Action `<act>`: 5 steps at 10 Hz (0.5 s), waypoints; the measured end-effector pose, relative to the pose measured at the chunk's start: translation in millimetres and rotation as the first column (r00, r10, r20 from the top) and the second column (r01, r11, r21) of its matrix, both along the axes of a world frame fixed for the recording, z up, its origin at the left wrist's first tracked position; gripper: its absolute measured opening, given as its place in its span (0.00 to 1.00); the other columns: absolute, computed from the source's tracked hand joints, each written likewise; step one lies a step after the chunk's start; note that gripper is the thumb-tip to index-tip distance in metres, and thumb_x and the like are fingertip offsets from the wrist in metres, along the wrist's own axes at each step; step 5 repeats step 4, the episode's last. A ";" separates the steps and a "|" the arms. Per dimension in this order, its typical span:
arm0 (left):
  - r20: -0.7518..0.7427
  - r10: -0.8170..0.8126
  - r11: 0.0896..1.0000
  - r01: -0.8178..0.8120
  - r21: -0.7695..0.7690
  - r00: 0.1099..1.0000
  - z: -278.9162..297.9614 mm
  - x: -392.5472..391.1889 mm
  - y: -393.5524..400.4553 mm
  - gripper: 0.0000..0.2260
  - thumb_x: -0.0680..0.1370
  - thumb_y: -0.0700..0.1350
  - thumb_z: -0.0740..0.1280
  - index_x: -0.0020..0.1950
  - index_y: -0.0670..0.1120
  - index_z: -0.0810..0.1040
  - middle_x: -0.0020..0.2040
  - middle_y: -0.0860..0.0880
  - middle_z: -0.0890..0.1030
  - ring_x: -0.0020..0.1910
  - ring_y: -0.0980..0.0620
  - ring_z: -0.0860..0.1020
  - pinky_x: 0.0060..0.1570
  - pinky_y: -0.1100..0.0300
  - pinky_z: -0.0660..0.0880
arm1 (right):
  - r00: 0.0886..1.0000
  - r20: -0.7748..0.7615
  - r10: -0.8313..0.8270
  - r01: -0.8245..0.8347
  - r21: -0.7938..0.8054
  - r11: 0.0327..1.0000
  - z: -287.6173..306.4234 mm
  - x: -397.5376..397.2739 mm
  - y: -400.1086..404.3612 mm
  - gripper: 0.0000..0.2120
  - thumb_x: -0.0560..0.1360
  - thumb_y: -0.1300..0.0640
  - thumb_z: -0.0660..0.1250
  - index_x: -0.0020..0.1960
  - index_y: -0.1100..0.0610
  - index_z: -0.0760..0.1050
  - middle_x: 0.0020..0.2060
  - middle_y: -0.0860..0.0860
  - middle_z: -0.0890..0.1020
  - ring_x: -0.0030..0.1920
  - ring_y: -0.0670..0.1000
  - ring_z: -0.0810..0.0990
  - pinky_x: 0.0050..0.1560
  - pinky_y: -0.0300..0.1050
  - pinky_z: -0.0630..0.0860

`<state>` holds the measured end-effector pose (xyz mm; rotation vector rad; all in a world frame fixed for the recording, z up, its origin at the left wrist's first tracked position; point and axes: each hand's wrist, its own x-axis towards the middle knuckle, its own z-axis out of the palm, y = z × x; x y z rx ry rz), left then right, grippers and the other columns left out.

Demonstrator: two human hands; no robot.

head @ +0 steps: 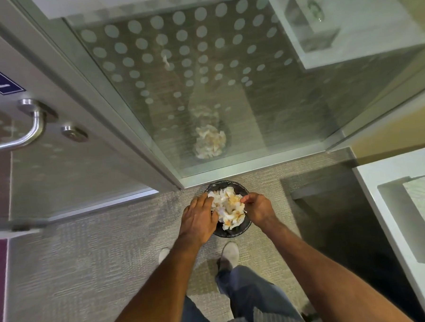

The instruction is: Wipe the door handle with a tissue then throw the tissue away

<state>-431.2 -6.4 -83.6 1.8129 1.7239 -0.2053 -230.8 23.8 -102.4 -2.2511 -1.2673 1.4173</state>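
Observation:
A small black waste bin (pixel 237 231) stands on the carpet against the glass wall, heaped with crumpled white tissues (pixel 230 208). Both hands are over the bin. My left hand (pixel 199 218) lies flat on the left side of the tissue heap, fingers spread. My right hand (pixel 257 206) is at the heap's right edge with fingertips pinched together on the tissue. The silver lever door handle (pixel 30 131) sits on the grey door at the far left, well away from both hands.
A glass wall (pixel 202 75) with frosted dots rises just behind the bin and mirrors the tissues. The door (pixel 66 168) stands at the left. A white counter (pixel 406 212) runs along the right. My feet stand on the carpet below the bin.

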 end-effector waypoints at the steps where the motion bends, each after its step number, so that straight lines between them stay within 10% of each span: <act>1: 0.004 -0.003 1.000 0.003 0.007 1.000 -0.1 -0.5 -2.3 0.25 0.88 0.54 0.57 0.83 0.48 0.59 0.85 0.48 0.59 0.83 0.46 0.59 0.81 0.46 0.61 | 0.999 0.040 0.026 -0.026 0.006 1.000 4.1 4.0 -5.5 0.13 0.78 0.68 0.61 0.51 0.59 0.84 0.54 0.53 0.87 0.54 0.53 0.84 0.60 0.42 0.77; 5: -0.011 0.034 0.996 -0.033 0.084 0.999 24.9 -30.0 -14.5 0.25 0.88 0.54 0.57 0.84 0.49 0.58 0.85 0.48 0.58 0.83 0.46 0.58 0.82 0.47 0.58 | 0.928 0.213 0.307 -0.329 0.077 0.941 37.2 -19.1 -15.0 0.10 0.80 0.58 0.64 0.58 0.54 0.82 0.61 0.55 0.81 0.57 0.56 0.82 0.59 0.49 0.79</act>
